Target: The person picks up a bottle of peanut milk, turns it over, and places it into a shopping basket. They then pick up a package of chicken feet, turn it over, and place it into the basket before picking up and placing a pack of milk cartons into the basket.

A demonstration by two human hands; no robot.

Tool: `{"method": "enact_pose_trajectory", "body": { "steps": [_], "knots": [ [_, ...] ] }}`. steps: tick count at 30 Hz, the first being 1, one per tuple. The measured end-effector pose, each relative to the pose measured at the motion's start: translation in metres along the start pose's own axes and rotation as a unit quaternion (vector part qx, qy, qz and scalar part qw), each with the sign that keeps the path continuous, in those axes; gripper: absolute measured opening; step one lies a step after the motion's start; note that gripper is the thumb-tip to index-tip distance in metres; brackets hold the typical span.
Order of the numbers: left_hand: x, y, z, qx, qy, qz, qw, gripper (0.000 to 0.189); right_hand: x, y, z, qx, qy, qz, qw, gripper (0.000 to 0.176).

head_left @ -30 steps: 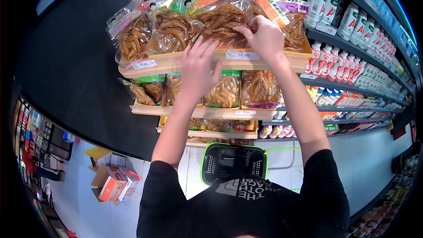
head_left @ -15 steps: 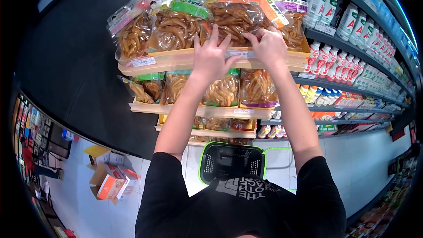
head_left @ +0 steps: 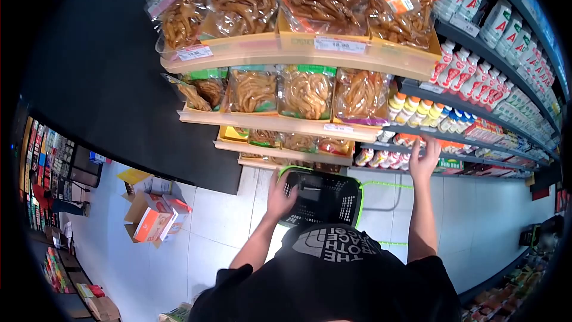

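Observation:
My left hand (head_left: 281,195) is low in the view, overlapping the left rim of a black shopping basket with a green edge (head_left: 360,203). Its fingers and thumb look apart, slightly blurred, with nothing seen in them. Off to the right, my right hand (head_left: 425,156) is raised in front of the lower drink shelves, fingers spread and holding nothing. Clear packs of brown braised chicken feet (head_left: 325,1) fill the top wooden shelf (head_left: 256,50), beyond both hands. Paler packs of chicken feet (head_left: 307,92) stand on the tier below.
Bottles with red labels (head_left: 471,77) and white bottles (head_left: 500,22) line the curved shelving at right. A black panel (head_left: 119,83) borders the display at left. An open cardboard box (head_left: 152,217) sits on the tiled floor (head_left: 220,235). A person (head_left: 59,203) stands far left.
Both hands have left the top-shelf chicken feet packs and come down, the left to the basket's side, the right outward to the right. The view has shifted, showing the shelves higher up.

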State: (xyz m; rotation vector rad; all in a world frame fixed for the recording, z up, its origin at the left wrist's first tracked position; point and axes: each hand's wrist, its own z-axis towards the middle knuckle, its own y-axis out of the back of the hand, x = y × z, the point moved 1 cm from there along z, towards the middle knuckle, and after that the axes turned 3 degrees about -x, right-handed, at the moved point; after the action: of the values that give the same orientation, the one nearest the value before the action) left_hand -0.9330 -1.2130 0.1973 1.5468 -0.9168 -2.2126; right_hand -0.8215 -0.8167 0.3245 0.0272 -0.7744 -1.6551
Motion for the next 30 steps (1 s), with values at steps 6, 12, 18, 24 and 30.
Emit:
{"method": "enact_pose_trajectory", "body": {
  "steps": [6, 12, 18, 24, 30],
  "knots": [
    [0.155, 0.002, -0.217, 0.089, 0.716, -0.029, 0.692, 0.053, -0.193, 0.059, -0.220, 0.223, -0.327, -0.305, 0.866, 0.056],
    [0.232, -0.002, -0.251, 0.231, 0.548, -0.107, 0.797, 0.045, -0.290, 0.112, -0.319, 0.309, -0.576, -0.374, 0.659, 0.092],
    [0.051, -0.044, -0.149, -0.022, 0.580, -0.231, 0.781, 0.043, -0.382, 0.128, -0.337, 0.376, -0.593, -0.340, 0.626, 0.109],
    [-0.061, -0.136, -0.174, 0.349, 0.346, 0.057, 0.869, 0.048, -0.443, 0.125, -0.370, 0.422, -0.598, -0.288, 0.618, 0.120],
    [-0.075, -0.172, -0.229, 0.461, 0.299, 0.060, 0.833, 0.049, -0.451, 0.104, -0.392, 0.395, -0.643, -0.116, 0.646, 0.114]
  ]
}}
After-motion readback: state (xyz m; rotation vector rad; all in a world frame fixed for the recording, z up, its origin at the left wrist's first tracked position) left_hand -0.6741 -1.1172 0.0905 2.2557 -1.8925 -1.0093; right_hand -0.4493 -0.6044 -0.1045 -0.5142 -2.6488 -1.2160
